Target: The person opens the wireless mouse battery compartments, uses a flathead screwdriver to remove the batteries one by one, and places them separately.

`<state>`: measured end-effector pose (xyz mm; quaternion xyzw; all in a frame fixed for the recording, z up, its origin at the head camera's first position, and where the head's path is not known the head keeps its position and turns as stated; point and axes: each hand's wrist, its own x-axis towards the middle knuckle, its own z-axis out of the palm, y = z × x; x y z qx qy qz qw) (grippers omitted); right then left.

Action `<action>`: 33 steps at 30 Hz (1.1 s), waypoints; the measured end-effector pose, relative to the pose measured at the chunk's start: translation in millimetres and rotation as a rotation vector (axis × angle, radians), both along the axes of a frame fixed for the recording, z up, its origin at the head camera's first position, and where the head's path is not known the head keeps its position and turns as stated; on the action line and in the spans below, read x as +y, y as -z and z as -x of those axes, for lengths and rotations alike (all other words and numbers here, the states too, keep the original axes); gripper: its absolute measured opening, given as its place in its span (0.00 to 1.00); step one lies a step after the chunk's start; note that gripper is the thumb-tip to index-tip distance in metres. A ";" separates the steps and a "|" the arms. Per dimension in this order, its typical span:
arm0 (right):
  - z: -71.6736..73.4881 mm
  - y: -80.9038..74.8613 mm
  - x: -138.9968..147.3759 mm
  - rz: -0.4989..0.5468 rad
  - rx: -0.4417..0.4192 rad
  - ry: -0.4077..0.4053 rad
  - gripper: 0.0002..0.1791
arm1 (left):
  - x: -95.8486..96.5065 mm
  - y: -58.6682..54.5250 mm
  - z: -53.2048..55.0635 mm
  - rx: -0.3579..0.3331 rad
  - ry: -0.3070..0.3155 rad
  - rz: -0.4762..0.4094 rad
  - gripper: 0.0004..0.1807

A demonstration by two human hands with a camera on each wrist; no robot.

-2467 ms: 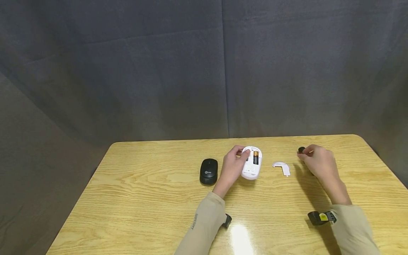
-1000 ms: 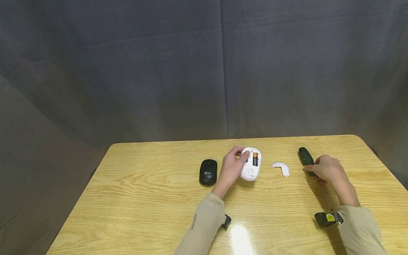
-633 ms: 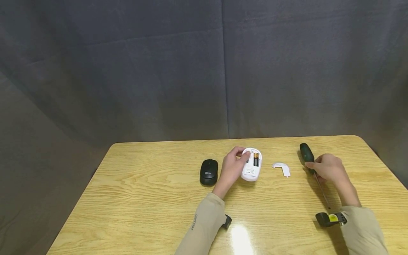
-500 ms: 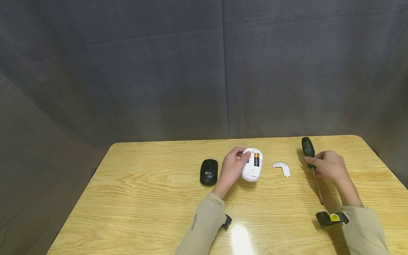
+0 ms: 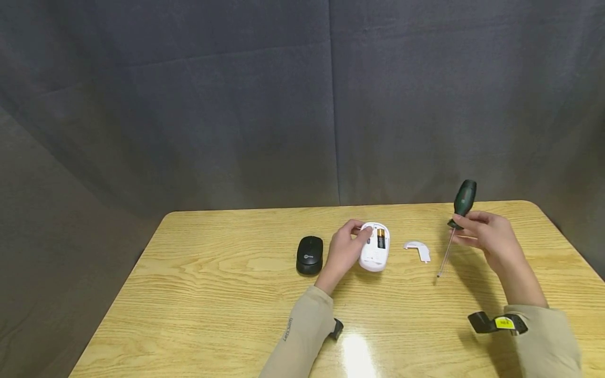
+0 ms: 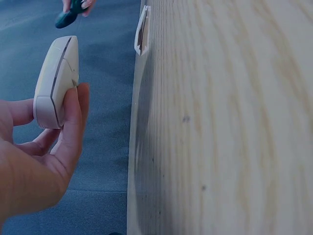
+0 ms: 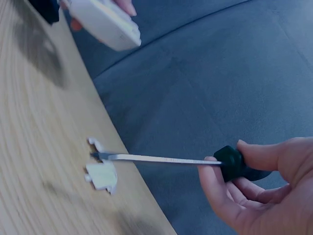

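Note:
My left hand (image 5: 344, 252) grips a white computer mouse (image 5: 375, 257), its underside turned toward the head camera. A battery (image 5: 381, 239) shows in the mouse's uncovered compartment. In the left wrist view the mouse (image 6: 57, 81) is seen edge-on between thumb and fingers. My right hand (image 5: 496, 244) pinches a dark green screwdriver (image 5: 465, 198) near the lower end of its handle. The handle points up and the metal shaft (image 7: 156, 159) slants down to the left, above the table. Between the hands lies the white, curved battery cover (image 5: 420, 250).
A black computer mouse (image 5: 309, 255) stands on the wooden table (image 5: 212, 294), just left of the left hand. Behind the table's far edge hangs a dark grey curtain (image 5: 236, 121). Each wrist wears a black camera, such as the right camera (image 5: 496, 323).
My right hand has lifted the screwdriver off the table and tilted it, so its tip has swung left. The left hand keeps its hold on the white mouse, almost unmoved.

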<state>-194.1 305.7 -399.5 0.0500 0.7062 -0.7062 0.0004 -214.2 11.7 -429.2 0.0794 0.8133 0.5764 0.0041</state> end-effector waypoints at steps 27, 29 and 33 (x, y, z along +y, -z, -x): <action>-15.4 -36.2 -50.7 0.602 0.289 -0.029 0.09 | 2.3 1.1 0.9 -0.042 -0.007 -0.040 0.16; -16.0 -37.1 -55.8 0.601 0.312 -0.028 0.09 | 2.5 1.3 1.1 -0.044 -0.007 -0.035 0.16; -17.5 -37.8 -65.2 0.570 0.351 -0.013 0.11 | 3.3 0.5 0.9 -0.048 -0.005 -0.032 0.17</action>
